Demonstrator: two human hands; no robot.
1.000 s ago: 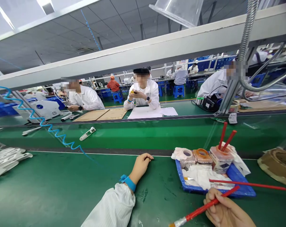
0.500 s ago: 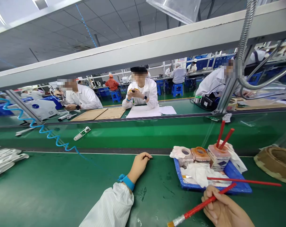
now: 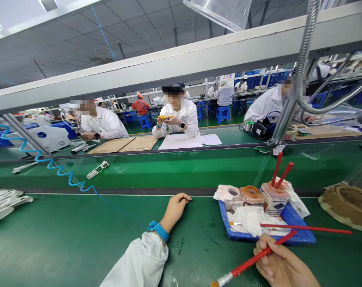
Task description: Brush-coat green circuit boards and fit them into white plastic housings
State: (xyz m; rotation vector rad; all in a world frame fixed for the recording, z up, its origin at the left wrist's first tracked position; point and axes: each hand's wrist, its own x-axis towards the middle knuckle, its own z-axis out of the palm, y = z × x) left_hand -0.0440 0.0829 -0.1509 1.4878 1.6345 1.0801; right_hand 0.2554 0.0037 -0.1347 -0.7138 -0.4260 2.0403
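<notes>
My left hand [image 3: 175, 209] rests on the green bench [image 3: 79, 235] near its far edge, fingers curled and closed; whether anything is inside is hidden. A blue band [image 3: 160, 231] circles that wrist. At the lower right my right hand [image 3: 276, 261] grips a red-handled brush [image 3: 249, 263], its bristles pointing down to the left. Just beyond it sits a blue tray [image 3: 243, 238] with white tissue [image 3: 246, 219], several small jars and a second, thin red brush [image 3: 312, 228] lying across it. Two red handles stand in the square jar [image 3: 274, 199].
White plastic parts [image 3: 4, 203] are piled at the left. A brown ring-shaped roll [image 3: 345, 207] sits far right. A coiled blue cord [image 3: 64, 172] hangs at left. On the green belt [image 3: 169, 169] lies a white part [image 3: 97, 170]. People in white coats sit across.
The belt part lies slightly further left, and the whole view has shifted a little. The person opposite has moved their hands apart around a yellow item. My hands keep the same pose.
</notes>
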